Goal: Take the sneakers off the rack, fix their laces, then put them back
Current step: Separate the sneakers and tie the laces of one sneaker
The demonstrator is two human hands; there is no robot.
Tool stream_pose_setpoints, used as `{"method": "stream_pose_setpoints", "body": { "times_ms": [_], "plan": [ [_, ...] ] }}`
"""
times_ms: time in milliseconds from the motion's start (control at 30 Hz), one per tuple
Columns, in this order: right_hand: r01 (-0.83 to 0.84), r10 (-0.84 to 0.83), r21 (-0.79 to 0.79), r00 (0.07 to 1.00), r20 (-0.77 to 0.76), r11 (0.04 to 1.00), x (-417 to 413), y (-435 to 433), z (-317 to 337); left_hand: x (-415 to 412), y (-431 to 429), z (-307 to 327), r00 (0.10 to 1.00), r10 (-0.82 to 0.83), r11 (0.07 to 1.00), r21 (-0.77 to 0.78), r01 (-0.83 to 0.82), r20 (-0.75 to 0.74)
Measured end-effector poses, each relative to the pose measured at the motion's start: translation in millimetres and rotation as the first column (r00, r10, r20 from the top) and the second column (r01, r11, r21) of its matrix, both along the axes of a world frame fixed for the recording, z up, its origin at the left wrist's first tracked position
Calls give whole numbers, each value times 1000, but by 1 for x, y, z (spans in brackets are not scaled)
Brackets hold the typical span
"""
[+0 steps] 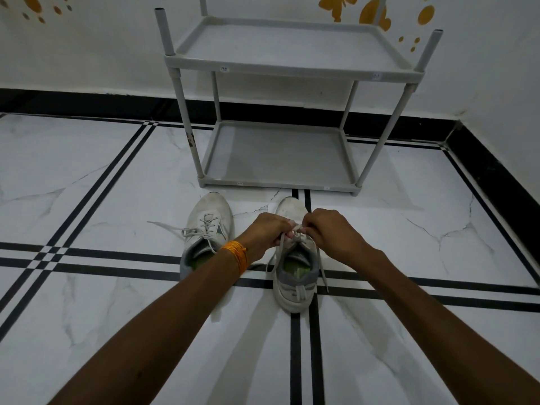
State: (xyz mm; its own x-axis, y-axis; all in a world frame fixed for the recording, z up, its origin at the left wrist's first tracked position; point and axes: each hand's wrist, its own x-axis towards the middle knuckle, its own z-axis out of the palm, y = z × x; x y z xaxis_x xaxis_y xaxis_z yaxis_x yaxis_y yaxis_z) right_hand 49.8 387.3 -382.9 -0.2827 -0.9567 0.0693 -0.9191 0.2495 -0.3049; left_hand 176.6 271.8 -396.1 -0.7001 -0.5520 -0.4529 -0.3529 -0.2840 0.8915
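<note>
Two white sneakers stand on the floor in front of a grey two-shelf rack (286,70), toes toward it. The left sneaker (208,219) has its laces loose, one end trailing off to the left. Over the right sneaker (295,283) my left hand (267,230) and my right hand (330,232) meet above the tongue, each pinching its lace (296,229). Two lace ends hang down the shoe's sides toward the heel. An orange thread band circles my left wrist. Both rack shelves hold nothing.
The floor is white marble tile with black stripe lines. A white wall with a black skirting runs behind the rack and along the right side. Orange decals mark the wall.
</note>
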Motion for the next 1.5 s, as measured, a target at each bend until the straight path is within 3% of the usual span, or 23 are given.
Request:
{"method": "stream_pose_setpoints", "body": {
  "times_ms": [100,300,333,400,467,600,700,767,833,900,1033,1133,1167,1200,1233,1267,1300,1333,1400,1500],
  "plan": [
    [27,-24,-37,996,84,999,1,5,-4,1,3,2,998,55,994,96,-52,-35],
    [47,-48,6,995,93,999,-24,27,-11,18,-11,-8,972,233,952,202,-230,11],
    [57,-60,29,992,114,998,-27,32,-15,23,-14,-14,968,251,959,132,-252,21],
    [62,-72,82,990,122,995,-27,39,-24,28,-16,-23,973,218,960,-198,-200,78],
    [63,-75,119,992,100,991,-25,39,-34,28,-12,-28,970,215,872,-471,-136,116],
    [92,-105,156,991,80,984,-23,38,-43,27,-7,-33,974,181,791,-609,-60,139],
    [180,-188,63,970,154,982,-15,46,-48,34,-7,-38,982,89,766,-641,39,166],
    [303,-270,-14,871,411,953,-10,50,-47,38,-5,-38,996,63,848,-529,-19,65],
    [380,-292,16,685,667,925,-5,47,-43,43,-6,-37,997,78,904,-420,-82,-27],
    [427,-296,71,489,820,901,1,44,-40,46,-7,-36,998,38,920,-388,-53,-46],
    [498,-253,101,249,935,861,5,43,-32,44,-4,-36,999,-2,888,-459,18,35],
    [575,-158,138,-17,987,806,7,38,-33,37,-3,-37,992,122,907,-411,-94,44],
    [618,-161,153,-44,986,771,9,36,-34,36,-3,-37,984,169,911,-390,-135,56],
    [664,-231,129,67,971,736,11,34,-37,35,-2,-37,976,206,910,-381,-162,75],
    [678,-331,49,294,897,733,10,33,-42,34,-2,-37,968,226,904,-393,-168,105],
    [618,-400,-54,571,717,785,8,34,-47,33,-3,-37,963,237,893,-420,-162,131],
    [510,-405,-98,773,487,855,7,36,-51,32,-3,-36,957,244,875,-462,-148,156],
    [409,-371,-89,885,280,908,5,37,-54,32,-4,-36,951,254,844,-522,-128,178],
    [322,-319,-50,946,54,945,3,42,-57,32,-8,-36,931,282,760,-646,-69,233],
    [317,-307,24,932,-191,948,2,46,-61,37,-8,-36,917,258,668,-742,58,304]
  ]
}}
